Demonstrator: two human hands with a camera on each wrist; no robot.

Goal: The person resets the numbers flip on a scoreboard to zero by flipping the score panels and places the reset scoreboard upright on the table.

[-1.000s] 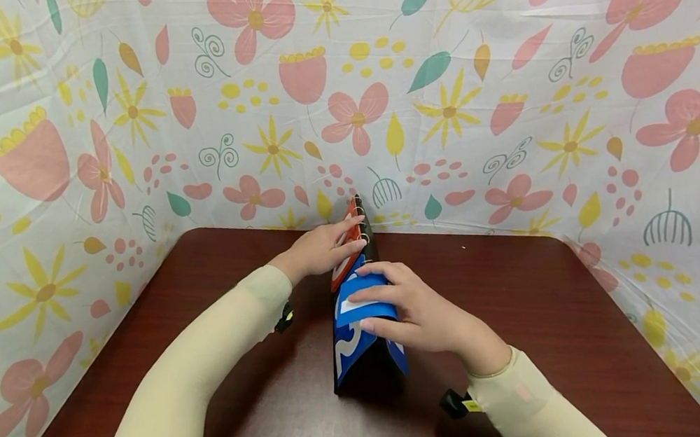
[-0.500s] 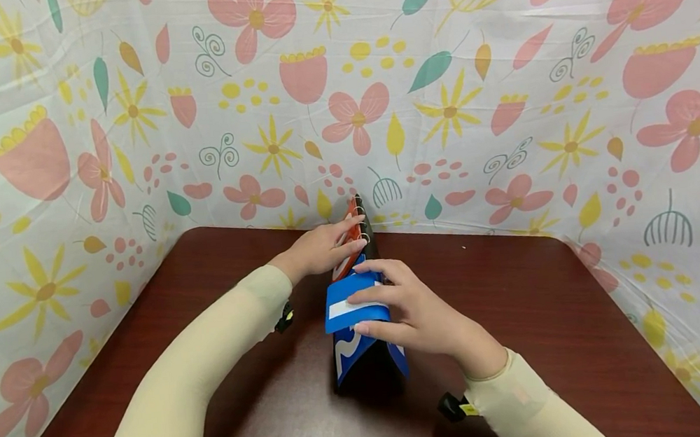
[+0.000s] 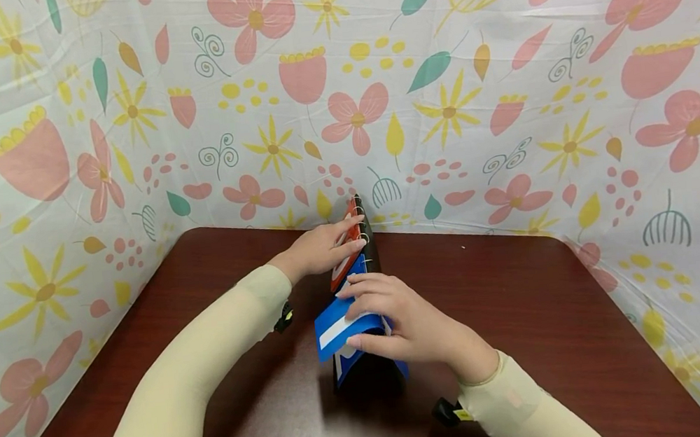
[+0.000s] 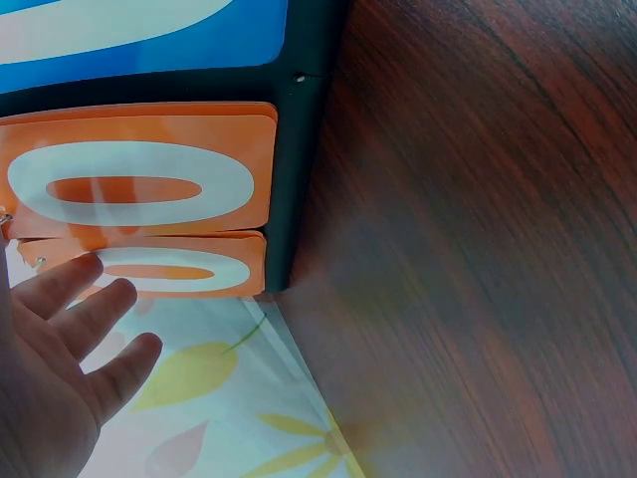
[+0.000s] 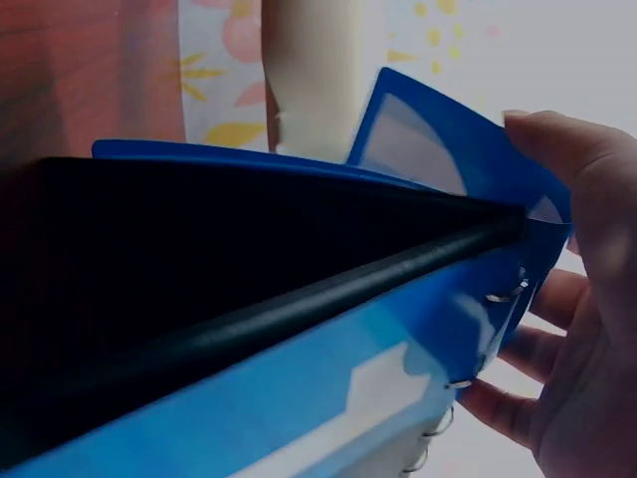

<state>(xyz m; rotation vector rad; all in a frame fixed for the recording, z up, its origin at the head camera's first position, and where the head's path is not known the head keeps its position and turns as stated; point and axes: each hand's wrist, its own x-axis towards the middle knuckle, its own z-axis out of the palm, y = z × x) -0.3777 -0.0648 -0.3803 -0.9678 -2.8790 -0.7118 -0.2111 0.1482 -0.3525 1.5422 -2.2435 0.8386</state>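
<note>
A tent-shaped flip scoreboard (image 3: 372,250) with a black body and metal rings along its ridge stands on the table. My left hand (image 3: 318,251) rests over the ring ridge beside the red-orange number cards (image 4: 124,189), fingers extended. Those cards show white zeros in the left wrist view. At the nearer half, my right hand (image 3: 400,312) holds a blue number card (image 3: 331,334) between thumb and fingers, curved over the ridge toward the left. In the right wrist view the thumb is at the card's edge, with fingers beyond the rings (image 5: 508,294). Another blue card (image 5: 328,398) lies against the slope.
The dark red-brown wooden table (image 3: 508,287) extends on both sides of the scoreboard. Behind and to the left hangs a white cloth (image 3: 443,132) printed with flowers and leaves, close to the scoreboard's far end.
My right hand has shifted toward me and slightly left, and the blue card has swung over the ridge to the left side. The left hand has stayed in place.
</note>
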